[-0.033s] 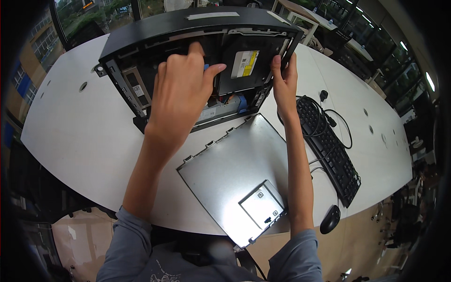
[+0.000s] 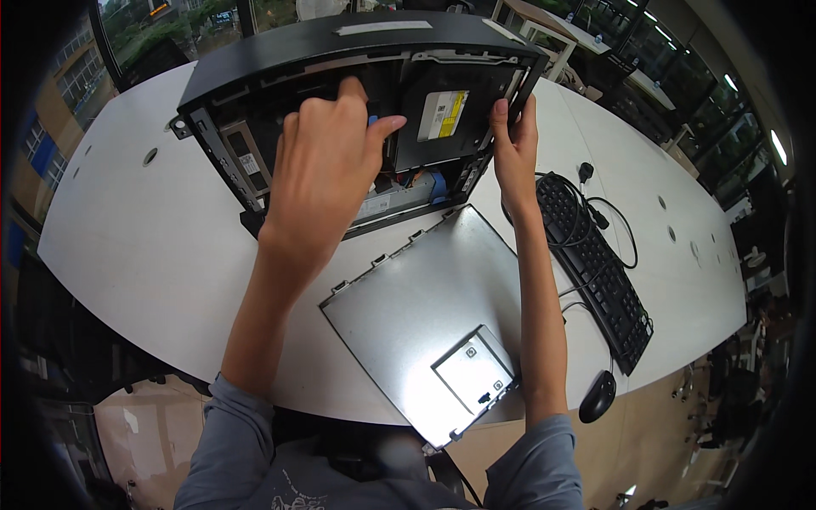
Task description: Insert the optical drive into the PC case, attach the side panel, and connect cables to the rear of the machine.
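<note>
**A desktop computer case is held by the right hand, and its open side is entered by the left hand**

The desktop computer case is stood at the far side of a white table, with its open side turned toward the person. Its right edge is gripped by the right hand: the thumb is laid on the inner side and the fingers are wrapped around the outside. The fingers of the left hand are bent into the dark interior, and the thumb is stretched to the right, beside a small blue part. Because the fingertips are partly hidden, it cannot be told whether anything is pinched by them.

To the right of this thumb, a flat black drive is seen, on which a white and yellow label is stuck. Below it, some coloured wires and a blue plastic part are visible. At the left end, a metal component is fitted.

In front of the case, a metal side panel is laid flat, and its near corner is extended past the table edge. Its right part is crossed over by the right forearm. Farther right, a black keyboard is placed at a slant, with a looped black cable on and beside it. Near its lower end, 1 black mouse is found at the table edge. Behind the case, windows are seen.
</note>
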The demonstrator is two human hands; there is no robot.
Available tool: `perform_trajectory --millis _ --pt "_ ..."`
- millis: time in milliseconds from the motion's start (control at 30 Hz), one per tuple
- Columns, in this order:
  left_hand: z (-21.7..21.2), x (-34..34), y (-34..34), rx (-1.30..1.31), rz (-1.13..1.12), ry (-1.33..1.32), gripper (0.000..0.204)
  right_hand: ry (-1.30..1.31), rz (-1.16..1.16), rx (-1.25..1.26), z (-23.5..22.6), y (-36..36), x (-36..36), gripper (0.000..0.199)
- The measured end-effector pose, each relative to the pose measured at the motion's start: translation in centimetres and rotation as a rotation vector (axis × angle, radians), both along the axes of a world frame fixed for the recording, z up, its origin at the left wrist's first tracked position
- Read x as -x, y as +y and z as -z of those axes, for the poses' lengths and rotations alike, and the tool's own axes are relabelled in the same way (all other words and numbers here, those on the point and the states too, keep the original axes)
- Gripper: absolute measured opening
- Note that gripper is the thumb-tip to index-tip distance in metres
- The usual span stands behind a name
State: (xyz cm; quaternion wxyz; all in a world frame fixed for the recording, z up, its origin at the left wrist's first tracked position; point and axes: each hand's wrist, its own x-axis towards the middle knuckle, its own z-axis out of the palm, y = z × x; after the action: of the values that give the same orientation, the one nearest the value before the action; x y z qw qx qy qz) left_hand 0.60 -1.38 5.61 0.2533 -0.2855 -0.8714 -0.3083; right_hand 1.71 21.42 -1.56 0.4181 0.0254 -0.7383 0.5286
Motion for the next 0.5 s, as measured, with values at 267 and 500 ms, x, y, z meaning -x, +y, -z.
perform_trajectory --millis 267,500 --pt "1.6 1.0 1.2 -0.068 0.059 0.006 0.024 -0.034 0.049 -0.013 0.0 0.1 -0.1 0.041" --pt "1.9 1.2 1.2 -0.077 0.059 -0.003 0.023 -0.015 0.019 -0.084 -1.2 -1.0 -0.9 0.053"
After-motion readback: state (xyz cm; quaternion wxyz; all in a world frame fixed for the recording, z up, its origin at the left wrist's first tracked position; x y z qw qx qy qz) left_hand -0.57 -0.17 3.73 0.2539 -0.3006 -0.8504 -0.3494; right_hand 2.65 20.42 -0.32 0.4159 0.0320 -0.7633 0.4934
